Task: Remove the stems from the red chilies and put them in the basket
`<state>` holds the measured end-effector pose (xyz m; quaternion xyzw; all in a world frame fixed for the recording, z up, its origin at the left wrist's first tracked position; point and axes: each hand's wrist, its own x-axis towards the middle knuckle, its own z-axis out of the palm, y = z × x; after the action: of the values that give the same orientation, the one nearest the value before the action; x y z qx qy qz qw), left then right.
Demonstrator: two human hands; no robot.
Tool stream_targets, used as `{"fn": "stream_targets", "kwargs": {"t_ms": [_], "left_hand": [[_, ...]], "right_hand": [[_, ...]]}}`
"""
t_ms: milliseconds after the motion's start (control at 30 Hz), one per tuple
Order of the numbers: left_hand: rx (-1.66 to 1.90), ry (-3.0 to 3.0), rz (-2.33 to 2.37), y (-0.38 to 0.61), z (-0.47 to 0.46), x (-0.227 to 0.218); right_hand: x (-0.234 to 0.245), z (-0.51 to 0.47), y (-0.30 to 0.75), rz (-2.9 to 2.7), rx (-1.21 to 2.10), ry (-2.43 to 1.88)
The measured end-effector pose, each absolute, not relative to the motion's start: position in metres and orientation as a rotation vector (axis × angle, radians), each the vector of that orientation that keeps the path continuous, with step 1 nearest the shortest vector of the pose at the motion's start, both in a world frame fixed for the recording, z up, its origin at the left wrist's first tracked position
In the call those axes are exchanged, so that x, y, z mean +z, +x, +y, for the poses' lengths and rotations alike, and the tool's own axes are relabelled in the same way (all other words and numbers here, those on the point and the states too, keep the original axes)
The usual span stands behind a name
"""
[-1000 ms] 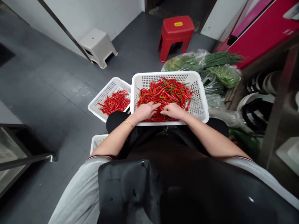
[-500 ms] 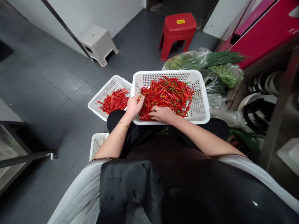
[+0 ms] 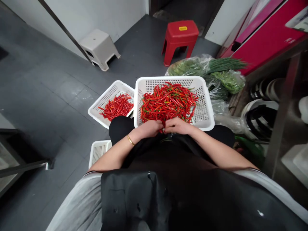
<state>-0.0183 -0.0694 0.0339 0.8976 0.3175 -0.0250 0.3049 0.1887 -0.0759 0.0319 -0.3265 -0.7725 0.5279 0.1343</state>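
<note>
Across my lap rests a white perforated plastic basket (image 3: 168, 78) with a heap of red chilies (image 3: 170, 101), many with green stems. Both my hands meet at its near rim, fingertips almost touching. My left hand (image 3: 151, 128) is closed in a pinch, and a red chili (image 3: 161, 131) shows at its fingertips. Curled toward the same spot, my right hand (image 3: 177, 125) is also closed, pinching at the chili's end; its fingertips are partly hidden. To the left, a second white basket (image 3: 115, 88) contains a smaller pile of red chilies (image 3: 116, 106).
Another white basket (image 3: 97, 152) sits low at my left. Beyond are a grey stool (image 3: 99, 45) and a red stool (image 3: 181, 35). Bagged green vegetables (image 3: 227, 80) lie at the right, beside a metal rack (image 3: 284, 118) with stacked dishes.
My left hand has moved from the basket's left side to the near rim, right and closer to me. My right hand has come out of the heap to meet it, a chili between them.
</note>
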Motion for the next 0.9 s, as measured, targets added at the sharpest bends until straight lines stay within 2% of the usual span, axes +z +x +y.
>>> {"fn": "stream_targets", "kwargs": {"t_ms": [67,100,167,233,300,367,467,567,667,733,800,900], "left_hand": [[-0.071,2.318,0.746,-0.026,-0.069,0.036],[0.005,2.259,0.742,-0.032,-0.066,0.036],[0.251,2.063,0.777,-0.042,-0.054,0.033],[0.494,1.805,0.838,-0.048,-0.041,0.028],[0.598,1.58,0.882,-0.045,-0.03,0.027],[0.59,1.506,0.93,-0.034,-0.026,0.028],[0.539,1.766,1.094,-0.008,-0.028,0.031],[0.357,2.182,1.296,0.017,-0.033,0.028],[0.144,2.335,1.344,0.031,-0.032,0.019],[0.279,2.246,1.393,0.029,-0.026,0.014],[0.604,2.01,1.474,0.022,-0.019,0.012],[0.941,1.599,1.432,0.012,-0.015,0.011]], "right_hand": [[0.034,-0.079,0.204,-2.258,1.762,-0.843],[0.034,-0.076,0.212,-2.299,1.764,-0.863],[0.029,-0.062,0.224,-2.407,1.475,-1.147],[0.017,-0.044,0.23,-2.477,0.949,-1.565],[0.001,-0.027,0.228,-2.55,0.52,-1.802],[-0.012,-0.017,0.22,-2.646,0.301,-1.85],[-0.017,-0.014,0.207,-2.666,0.169,-1.902],[-0.007,-0.022,0.204,-2.715,0.167,-1.868],[0.003,-0.029,0.212,-2.756,0.239,-1.831],[0.005,-0.029,0.22,-2.649,0.304,-1.896],[0.002,-0.027,0.226,-2.396,0.454,-1.983],[-0.003,-0.029,0.22,-1.853,0.985,-1.907]]}}
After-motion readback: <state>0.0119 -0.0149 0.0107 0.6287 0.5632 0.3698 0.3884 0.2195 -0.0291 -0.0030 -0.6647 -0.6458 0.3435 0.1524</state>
